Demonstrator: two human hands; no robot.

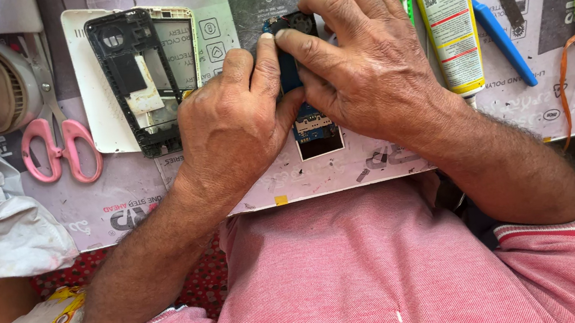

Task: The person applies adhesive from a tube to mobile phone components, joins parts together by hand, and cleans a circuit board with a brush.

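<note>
Both hands are clamped on a small blue phone circuit board (307,117), sitting mid-worktop (392,162) right in front of the person. The left hand (234,128) has its fingers closed over the board's left edge, and the right hand (365,72) pinches it from the right and far side. That board looks thin, light and stiff, and I'd guess pretty fragile, so holding it by the edges rather than the component faces makes sense. A stripped black phone frame (137,77) lies just left of the hands, with pink scissors (60,145) further left. A yellow glue tube (449,22) and a blue tool (503,41) lie to the right.
</note>
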